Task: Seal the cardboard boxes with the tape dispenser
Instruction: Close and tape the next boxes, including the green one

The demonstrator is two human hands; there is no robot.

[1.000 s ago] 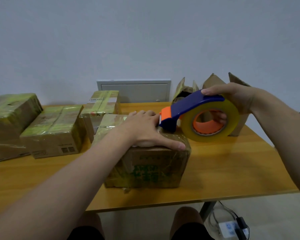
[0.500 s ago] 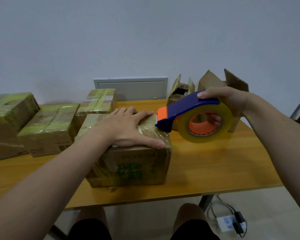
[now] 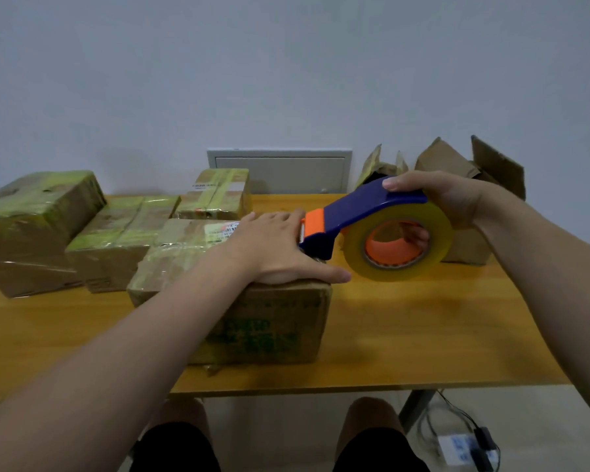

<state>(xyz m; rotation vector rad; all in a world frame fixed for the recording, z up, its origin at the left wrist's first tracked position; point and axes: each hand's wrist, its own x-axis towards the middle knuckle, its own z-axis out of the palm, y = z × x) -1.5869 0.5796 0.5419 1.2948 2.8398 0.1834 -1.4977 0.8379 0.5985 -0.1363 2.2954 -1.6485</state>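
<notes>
- Pale wall and a grey wall panel (image 3: 280,170) backed the wooden table (image 3: 423,335) where a person was packing parcels, with taped boxes (image 3: 116,240) ranged along the left.
- The left hand (image 3: 273,247) lay flat on top of the cardboard box (image 3: 280,321) at the table's front. Its fingers were straight and its thumb stretched along the front right edge, pressing down and gripping nothing.
- The right hand (image 3: 453,199) was curled on the tape dispenser (image 3: 365,206), thumb on the blue handle. Its fingers (image 3: 416,235) hooked through the orange core of the tape roll (image 3: 441,233), which hung past the box's right side above the table.
- Over the previous second the dispenser's orange nose had stayed at the box's top right edge, just beside the left fingertips. The box seemed to sit slightly further left against the taped boxes, though the camera had itself swung, so a real shift could not be confirmed.
- Since the nose had not travelled across the lid, the strip looked either newly anchored or ready to be cut; which one could not be told.
- Two open boxes (image 3: 470,172) at the back right had yet to be sealed.
</notes>
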